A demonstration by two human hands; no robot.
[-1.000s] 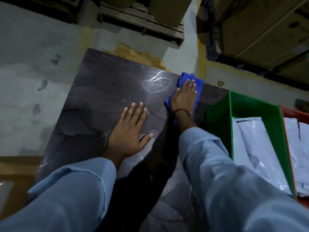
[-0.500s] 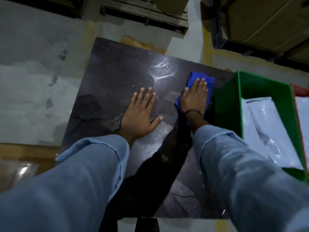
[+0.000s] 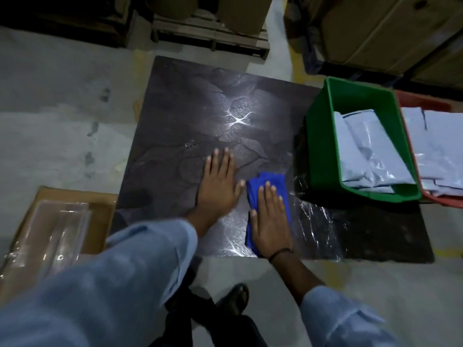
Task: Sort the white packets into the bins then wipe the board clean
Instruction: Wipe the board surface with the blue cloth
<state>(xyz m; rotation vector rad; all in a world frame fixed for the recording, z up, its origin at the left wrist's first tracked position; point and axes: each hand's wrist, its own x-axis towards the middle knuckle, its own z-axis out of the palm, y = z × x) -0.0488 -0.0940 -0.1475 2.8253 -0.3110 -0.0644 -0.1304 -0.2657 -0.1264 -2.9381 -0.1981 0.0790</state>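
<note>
Head view: the dark board (image 3: 200, 108) fills the middle of the frame. The green bin (image 3: 323, 146) and red bin (image 3: 426, 103) stand at its right, and both hold white packets (image 3: 370, 151). No packet lies loose on the board, so wiping looks like the step in hand.

The likeliest trouble is a rightward sweep snagging the crinkled clear film (image 3: 318, 221) at lower right, or nudging the green bin's wall nearby. The board's lower edge lies just under the right wrist, so a pull toward the body could drag the blue cloth (image 3: 273, 180) off it.

Open room lies toward the upper left, where the board is bare. A cardboard box (image 3: 100, 221) sits by the lower-left corner.

The right hand (image 3: 270, 216) presses flat on the cloth, fingers straight. The left hand (image 3: 218, 189) rests just beside it, spread on the board.
</note>
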